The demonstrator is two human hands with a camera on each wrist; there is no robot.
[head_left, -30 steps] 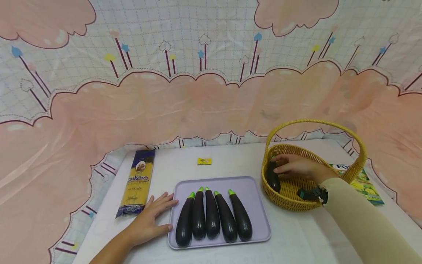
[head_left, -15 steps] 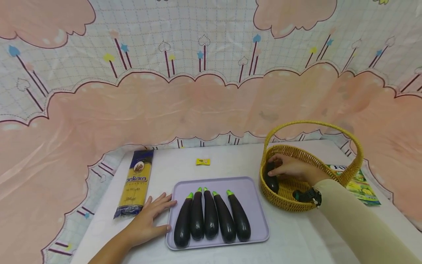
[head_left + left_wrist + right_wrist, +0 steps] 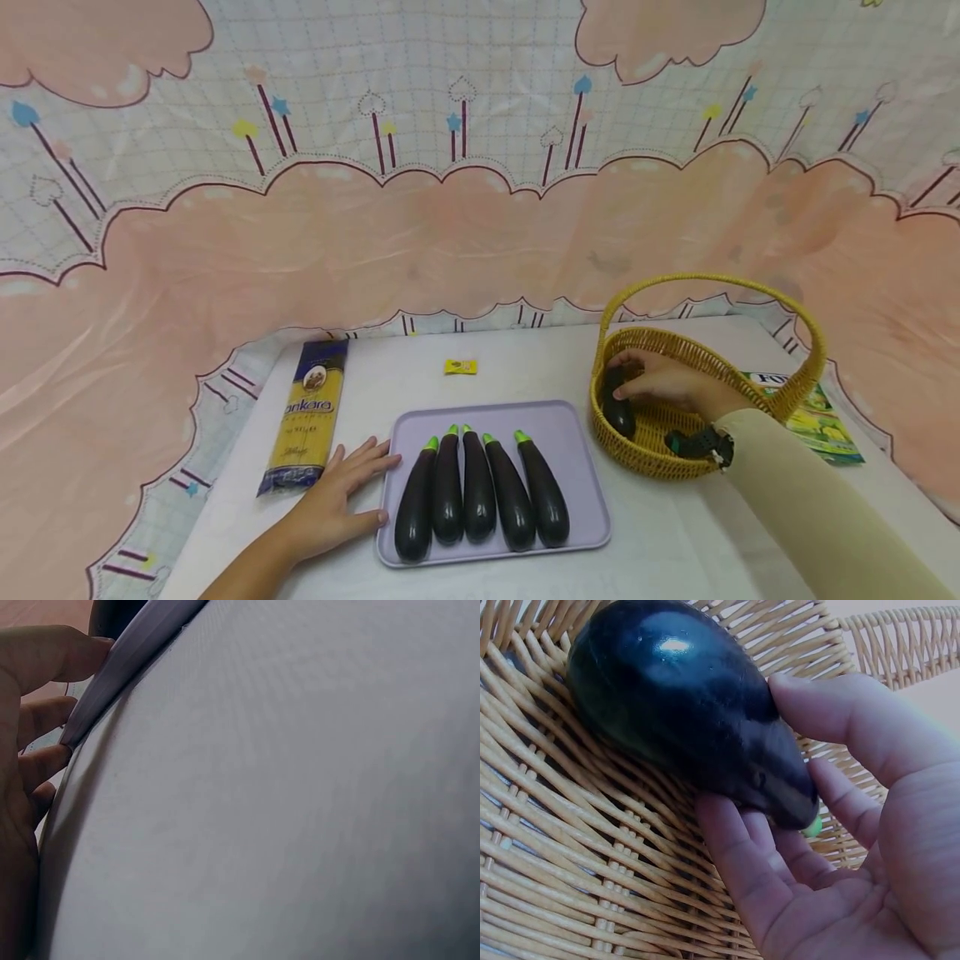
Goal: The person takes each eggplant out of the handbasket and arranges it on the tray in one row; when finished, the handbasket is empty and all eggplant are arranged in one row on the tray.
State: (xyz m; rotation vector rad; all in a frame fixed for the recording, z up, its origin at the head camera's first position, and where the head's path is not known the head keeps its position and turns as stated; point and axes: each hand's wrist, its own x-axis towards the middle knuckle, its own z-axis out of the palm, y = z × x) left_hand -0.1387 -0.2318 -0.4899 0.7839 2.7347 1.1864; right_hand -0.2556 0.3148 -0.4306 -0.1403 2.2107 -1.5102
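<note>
Inside the wicker basket, at its left end, a dark eggplant lies against the woven wall. My right hand reaches in and grips it near its green stem end, thumb on one side and fingers on the other. Several more eggplants lie side by side on the lilac tray, green tips pointing away. Spread and fairly straight, the fingers of my left hand touch the tray's left rim; the left wrist view shows thumb and fingertips at that rim.
A pasta packet lies left of the tray, just beyond my left hand. Behind the tray is a small yellow wrapped piece. The basket's tall handle arches over my right hand. A green and yellow packet lies partly behind the basket.
My right hand has shifted slightly lower over the eggplant's upper end inside the basket. My left hand stays at the tray's rim, and the whole view has drifted a little.
</note>
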